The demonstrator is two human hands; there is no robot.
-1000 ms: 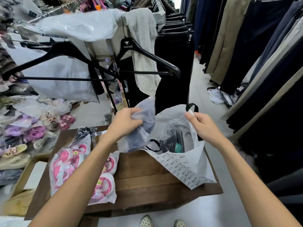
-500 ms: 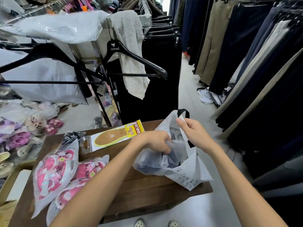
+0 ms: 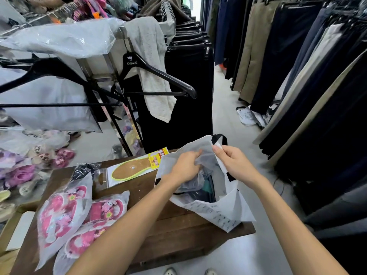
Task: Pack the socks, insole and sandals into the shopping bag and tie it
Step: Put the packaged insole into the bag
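Left hand has pushed the wrapped socks deeper into the shopping bag; right hand pinches its rim; best kept wide.

White printed plastic shopping bag with black handles stood open on the dark wooden worktop. Left hand was inside the mouth, gripping a clear plastic packet of dark socks. Right hand pinched the bag's far rim. Tan insole in a clear sleeve lay flat beside the bag. Two pink sandals in clear bags lay at the worktop's left.
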